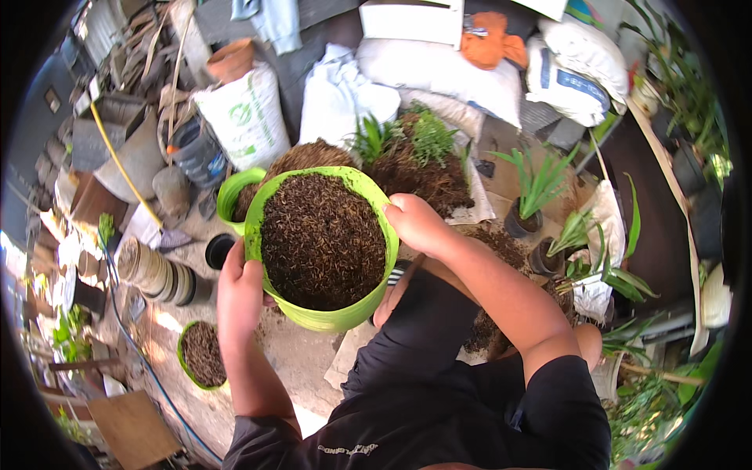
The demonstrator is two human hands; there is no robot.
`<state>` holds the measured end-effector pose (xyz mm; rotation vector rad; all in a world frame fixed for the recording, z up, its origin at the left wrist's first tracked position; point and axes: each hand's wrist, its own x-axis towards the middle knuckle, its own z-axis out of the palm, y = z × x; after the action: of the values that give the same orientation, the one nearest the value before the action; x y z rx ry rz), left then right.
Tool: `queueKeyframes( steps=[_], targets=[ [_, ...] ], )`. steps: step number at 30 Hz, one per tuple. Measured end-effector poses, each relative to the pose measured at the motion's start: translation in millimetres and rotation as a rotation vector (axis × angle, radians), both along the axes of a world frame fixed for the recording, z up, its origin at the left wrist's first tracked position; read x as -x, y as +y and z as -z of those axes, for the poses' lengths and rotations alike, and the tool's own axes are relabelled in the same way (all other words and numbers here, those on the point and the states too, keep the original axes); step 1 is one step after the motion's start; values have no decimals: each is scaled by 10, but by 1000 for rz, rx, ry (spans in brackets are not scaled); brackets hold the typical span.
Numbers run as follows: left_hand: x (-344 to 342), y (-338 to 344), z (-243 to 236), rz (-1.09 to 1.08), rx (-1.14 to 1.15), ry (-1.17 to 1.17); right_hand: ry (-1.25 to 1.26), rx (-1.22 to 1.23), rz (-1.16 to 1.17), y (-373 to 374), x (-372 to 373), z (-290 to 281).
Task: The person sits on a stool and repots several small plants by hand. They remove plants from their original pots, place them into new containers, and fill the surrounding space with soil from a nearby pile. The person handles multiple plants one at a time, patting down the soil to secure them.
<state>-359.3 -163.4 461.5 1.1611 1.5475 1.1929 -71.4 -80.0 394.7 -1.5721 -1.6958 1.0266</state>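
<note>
Between my two hands is a lime-green plant pot [337, 319], raised above the ground and filled with dark brown, flaky potting mix [321, 235]. My left hand [240, 294] grips its left wall, fingers partly hidden behind the pot. At the upper right rim my right hand [419, 225] is closed on the edge. Behind the held pot, to its left, another green pot [229, 192] stands beside a mound of brown mix [309, 156]. A third green pot [185, 352], also filled, is on the ground below my left hand.
Stacked round pots [153, 270] and a small black pot [220, 251] stand at left. Uprooted plants with soil [419, 168] lie on a sack at the back. Potted leafy plants [526, 218] are at right. A blue hose [149, 364] crosses the left floor. White sacks [446, 78] line the back.
</note>
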Motion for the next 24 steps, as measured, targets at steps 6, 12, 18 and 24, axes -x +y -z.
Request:
queueKeyframes(
  steps=[6,12,18,24],
  targets=[
    [-559,-13,-465,120,-121,61,21,-158,123,-335,-628,-627],
    [-1433,257,-769,257,-413,249,395,-145,392,-706,-1402,-636],
    [-2071,654,-900,435,-1344,650,797,-49,511,-1146,-1581,-177],
    [-2486,1160,-909,956,-1355,239,951,-40,651,-1046,-1659,-43]
  ],
)
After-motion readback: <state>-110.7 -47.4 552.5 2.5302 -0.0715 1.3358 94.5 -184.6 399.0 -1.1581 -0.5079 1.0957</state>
